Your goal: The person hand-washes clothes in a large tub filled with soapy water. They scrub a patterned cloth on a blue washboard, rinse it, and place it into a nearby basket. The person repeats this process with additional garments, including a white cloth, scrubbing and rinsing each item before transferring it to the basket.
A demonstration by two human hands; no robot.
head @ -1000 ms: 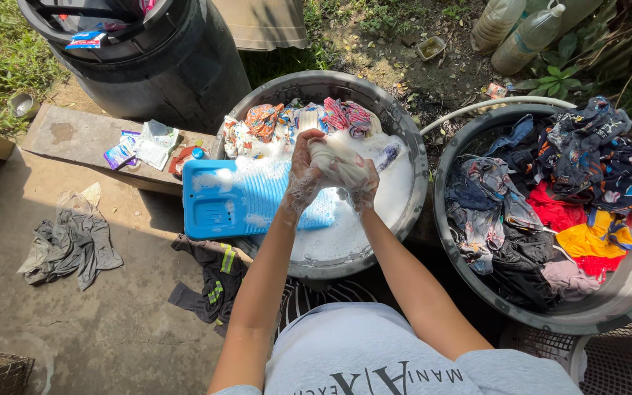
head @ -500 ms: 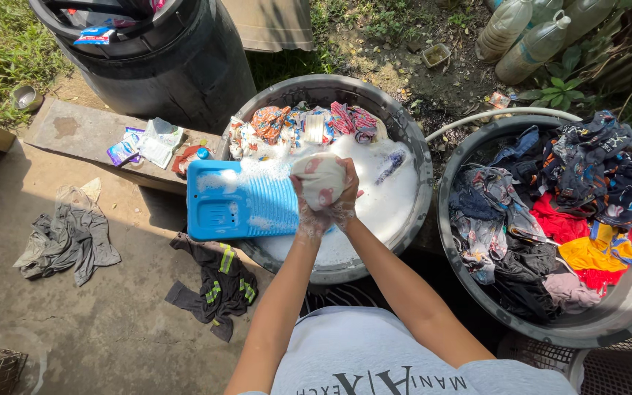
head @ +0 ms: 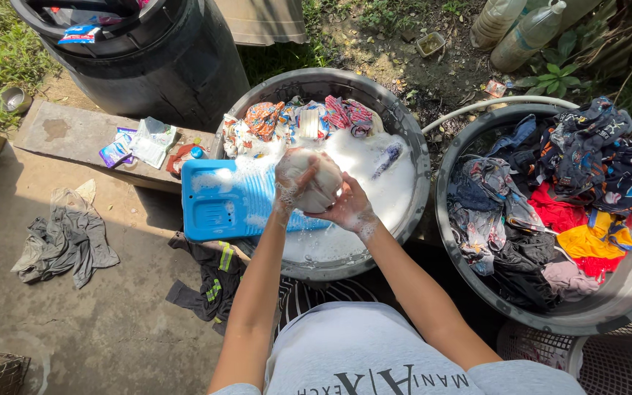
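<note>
Soapy white cloth (head: 320,186) bunched between both hands, left (head: 292,178) and right (head: 345,208) closed around it, above the suds-filled metal basin (head: 411,146). Beside that basin: blue washboard (head: 228,197), second tub (head: 623,292) heaped with coloured laundry. Seemingly mid-scrub, with more garments soaking.

The soapy white cloth (head: 321,186) is mostly covered by the left hand (head: 292,179) and right hand (head: 345,208), so its kind cannot be told. Foam hides the water in the metal basin (head: 404,124), and the lower end of the blue washboard (head: 235,197) sinks under suds. At 12 o'clock the black barrel (head: 162,58) is cut by the top edge, as are the plastic bottles (head: 521,25) at 1 o'clock. The laundry tub (head: 627,292) at 3 o'clock runs off the right edge. The sachets (head: 137,143) on the plank are too small to identify.
</note>
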